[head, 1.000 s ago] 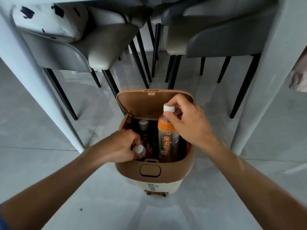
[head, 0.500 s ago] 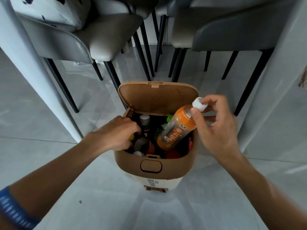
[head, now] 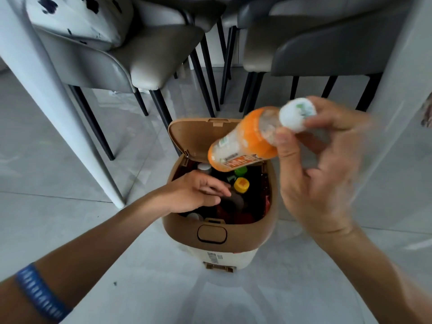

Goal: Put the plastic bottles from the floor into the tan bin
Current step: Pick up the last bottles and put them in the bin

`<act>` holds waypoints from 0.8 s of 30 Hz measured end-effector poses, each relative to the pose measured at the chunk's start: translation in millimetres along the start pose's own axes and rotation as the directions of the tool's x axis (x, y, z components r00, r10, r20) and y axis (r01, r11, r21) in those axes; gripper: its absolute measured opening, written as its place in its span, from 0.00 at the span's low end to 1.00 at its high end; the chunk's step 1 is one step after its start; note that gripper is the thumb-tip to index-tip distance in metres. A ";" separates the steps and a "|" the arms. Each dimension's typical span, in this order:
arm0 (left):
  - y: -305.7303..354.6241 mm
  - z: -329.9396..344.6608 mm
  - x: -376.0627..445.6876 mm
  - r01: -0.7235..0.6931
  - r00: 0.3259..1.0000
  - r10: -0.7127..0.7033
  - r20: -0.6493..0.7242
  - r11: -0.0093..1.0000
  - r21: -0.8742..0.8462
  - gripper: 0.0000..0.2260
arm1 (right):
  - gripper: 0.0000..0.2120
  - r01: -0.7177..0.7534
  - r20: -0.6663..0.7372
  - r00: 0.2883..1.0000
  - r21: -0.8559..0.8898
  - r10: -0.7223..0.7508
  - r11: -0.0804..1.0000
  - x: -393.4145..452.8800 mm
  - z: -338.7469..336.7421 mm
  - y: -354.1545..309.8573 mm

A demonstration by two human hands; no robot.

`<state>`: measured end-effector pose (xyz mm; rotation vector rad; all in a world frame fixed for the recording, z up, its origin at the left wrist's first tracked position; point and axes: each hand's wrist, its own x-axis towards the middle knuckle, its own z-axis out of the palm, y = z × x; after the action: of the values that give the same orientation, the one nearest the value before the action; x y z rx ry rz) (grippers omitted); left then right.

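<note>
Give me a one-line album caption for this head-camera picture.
Right hand holds an orange bottle over the open tan bin while the left hand reaches inside.

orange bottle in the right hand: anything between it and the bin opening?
Yes. The left hand is inside the tan bin, spread over the bottles already packed there, among them one with a yellow cap. The orange bottle, held by the right hand near its white cap, hangs tilted above the opening. The lid is open.

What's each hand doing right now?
Left hand: open, empty, reaching into the tan bin.
Right hand: closed on the orange bottle.
</note>
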<state>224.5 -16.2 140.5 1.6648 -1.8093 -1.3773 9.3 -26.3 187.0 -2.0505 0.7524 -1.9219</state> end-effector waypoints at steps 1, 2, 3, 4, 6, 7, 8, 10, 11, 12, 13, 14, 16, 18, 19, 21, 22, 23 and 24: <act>0.4 -0.5 -0.9 -0.011 1.000 0.011 0.010 0.999 0.034 0.12 | 0.12 -0.032 0.080 0.996 -0.035 0.034 0.999 -1.5 6.6 1.6; -0.3 -2.2 -3.3 -0.021 1.000 0.021 0.001 0.998 0.066 0.10 | 0.12 -0.076 0.190 0.978 -0.087 0.092 0.993 -7.1 13.9 5.6; 0.2 -5.1 -7.0 -0.035 0.999 0.038 -0.038 0.995 0.089 0.08 | 0.11 -0.122 0.305 0.938 -0.155 0.165 0.980 -13.5 21.0 10.6; -0.1 -7.4 -11.7 -0.050 0.993 0.059 -0.099 0.994 0.093 0.05 | 0.11 -0.156 0.405 0.883 -0.222 0.236 0.963 -21.4 27.1 16.9; -3.4 -12.8 -18.2 -0.098 0.939 0.119 -0.324 0.992 0.083 0.04 | 0.10 -0.204 0.541 0.771 -0.290 0.336 0.935 -31.7 36.9 29.2; -6.1 -16.0 -18.6 -0.115 0.889 0.148 -0.434 0.988 0.102 0.04 | 0.10 -0.232 0.593 0.711 -0.311 0.378 0.922 -32.6 42.5 33.0; -9.1 -19.7 -18.1 -0.114 0.853 0.170 -0.494 0.983 0.142 0.06 | 0.10 -0.242 0.644 0.646 -0.334 0.409 0.911 -32.6 50.1 34.5; -12.9 -22.3 -13.3 -0.091 0.890 0.179 -0.420 0.971 0.221 0.20 | 0.12 -0.151 0.731 0.532 -0.414 0.427 0.897 -33.5 65.4 41.5; -14.2 -21.0 -9.9 -0.093 0.920 0.189 -0.344 0.957 0.275 0.26 | 0.14 -0.068 0.764 0.483 -0.455 0.429 0.888 -35.9 73.0 46.7; -16.0 -18.8 -6.3 -0.101 0.932 0.211 -0.294 0.931 0.350 0.28 | 0.17 -0.008 0.782 0.439 -0.489 0.442 0.872 -38.3 78.0 51.1; -18.8 -16.5 -1.6 -0.107 0.931 0.238 -0.277 0.903 0.417 0.27 | 0.19 0.000 0.790 0.402 -0.506 0.463 0.863 -38.8 80.6 54.3; -22.0 -13.9 3.0 -0.097 0.927 0.250 -0.280 0.879 0.467 0.25 | 0.19 -0.017 0.793 0.365 -0.519 0.488 0.855 -40.2 80.5 58.0; -27.9 -12.3 11.5 -0.053 0.921 0.254 -0.295 0.833 0.551 0.14 | 0.17 0.016 0.795 0.308 -0.553 0.522 0.833 -42.1 77.9 63.8; -33.0 -13.6 16.3 0.027 0.937 0.211 -0.279 0.753 0.658 0.04 | 0.16 0.043 0.792 0.307 -0.566 0.528 0.823 -44.1 75.2 66.0; -36.3 -13.3 18.4 0.042 0.947 0.193 -0.259 0.721 0.692 0.04 | 0.17 -0.010 0.767 0.347 -0.573 0.540 0.820 -43.4 72.0 65.6; -39.9 -7.3 19.4 0.026 0.954 0.185 -0.235 0.732 0.680 0.09 | 0.17 -0.078 0.687 0.483 -0.584 0.543 0.808 -39.9 63.3 63.5; -38.7 -3.4 18.7 0.012 0.951 0.197 -0.240 0.749 0.662 0.13 | 0.16 -0.049 0.656 0.537 -0.602 0.530 0.797 -37.9 59.0 62.1; -37.2 0.7 19.6 0.001 0.938 0.221 -0.267 0.768 0.640 0.15 | 0.15 -0.025 0.639 0.563 -0.621 0.524 0.783 -36.8 54.5 61.9; -35.6 2.5 19.2 -0.001 0.909 0.262 -0.324 0.779 0.627 0.14 | 0.15 -0.010 0.632 0.568 -0.635 0.528 0.772 -36.3 52.3 61.4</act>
<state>238.2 -27.2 103.9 1.8728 -2.1898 -0.3218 47.5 -68.5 119.3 -2.5410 1.3876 -0.4340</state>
